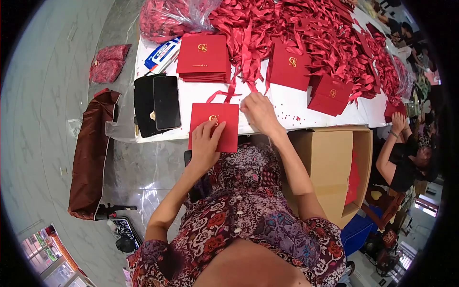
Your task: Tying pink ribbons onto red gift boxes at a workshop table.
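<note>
One flat red paper bag (pixel 213 125) lay at the table's (pixel 306 111) near edge; left hand (pixel 204 146) pressed it open-palmed, gripping nothing; right hand (pixel 259 111) pinched its upper corner; it looked light, creasable, best held by edges.

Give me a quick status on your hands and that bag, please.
Left hand flat on red paper bag at table edge. Right hand at its top corner, near the ribbon handle. Phone lies alongside, clear.

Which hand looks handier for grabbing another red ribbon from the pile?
Probably the right hand: it lies nearest the ribbon pile, while the left hand presses the flat red paper bag.
</note>
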### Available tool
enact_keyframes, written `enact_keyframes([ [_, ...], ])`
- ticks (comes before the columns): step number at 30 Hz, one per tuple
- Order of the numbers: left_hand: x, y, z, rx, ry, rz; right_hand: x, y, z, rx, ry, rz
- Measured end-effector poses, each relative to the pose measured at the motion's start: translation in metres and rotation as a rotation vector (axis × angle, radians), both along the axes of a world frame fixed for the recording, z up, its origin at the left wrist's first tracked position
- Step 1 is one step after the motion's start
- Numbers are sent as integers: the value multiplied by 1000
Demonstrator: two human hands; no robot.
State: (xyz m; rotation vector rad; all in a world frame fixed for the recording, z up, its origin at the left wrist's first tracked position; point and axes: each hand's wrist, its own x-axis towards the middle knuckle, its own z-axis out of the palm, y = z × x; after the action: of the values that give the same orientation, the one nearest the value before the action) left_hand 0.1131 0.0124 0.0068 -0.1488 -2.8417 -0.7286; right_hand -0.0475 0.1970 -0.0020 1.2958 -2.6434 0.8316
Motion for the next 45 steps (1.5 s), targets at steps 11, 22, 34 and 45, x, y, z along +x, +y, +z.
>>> enact_keyframes([
  [11, -40, -15, -10, 47, 73, 47, 15, 34, 67, -278, -612, -55],
  [22, -70, -19, 5, -15, 73, 33, 21, 3, 61, -307, -685, -49],
  [34, -77, -10, -6, 175, 46, 45, 26, -27, 16, -179, -323, -212],
  [45, -76, 2, -11, 296, -31, 101, 31, -31, 12, -178, -122, -199],
])
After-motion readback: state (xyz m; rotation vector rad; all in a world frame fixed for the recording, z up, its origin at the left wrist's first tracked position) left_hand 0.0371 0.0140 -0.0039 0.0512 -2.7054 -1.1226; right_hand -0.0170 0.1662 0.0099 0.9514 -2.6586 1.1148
